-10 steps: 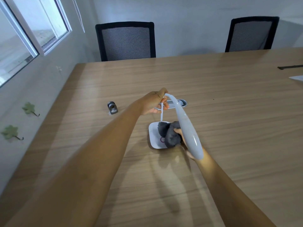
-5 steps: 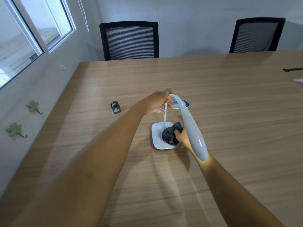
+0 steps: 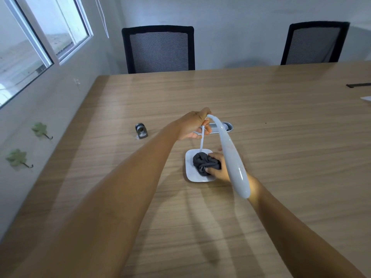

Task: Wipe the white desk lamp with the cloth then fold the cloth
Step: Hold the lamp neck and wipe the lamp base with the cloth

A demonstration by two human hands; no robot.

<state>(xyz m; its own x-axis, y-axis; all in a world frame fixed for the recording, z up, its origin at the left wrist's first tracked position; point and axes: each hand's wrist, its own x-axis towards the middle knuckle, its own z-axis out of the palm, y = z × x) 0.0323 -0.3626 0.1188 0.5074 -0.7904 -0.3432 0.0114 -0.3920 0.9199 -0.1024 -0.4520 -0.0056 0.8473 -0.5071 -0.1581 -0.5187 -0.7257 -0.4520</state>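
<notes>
A white desk lamp point(image 3: 232, 157) stands on the wooden table, its long head curving toward me over its square white base point(image 3: 189, 173). My left hand point(image 3: 190, 126) grips the thin neck near the top of the bend. My right hand point(image 3: 218, 167) reaches under the lamp head and presses a bunched dark grey cloth point(image 3: 203, 163) onto the base. Part of that hand is hidden behind the lamp head.
A small metal cylinder-shaped object point(image 3: 141, 131) sits left of the lamp. A cable grommet point(image 3: 226, 127) lies just behind it. Two black mesh chairs point(image 3: 158, 49) point(image 3: 313, 44) stand at the far edge. A dark object point(image 3: 358, 85) and a white one point(image 3: 366, 99) lie far right.
The cloth in my right hand has shifted across the lamp's base, toward its middle and back. My left hand keeps its grip on the neck. My view has shifted slightly.
</notes>
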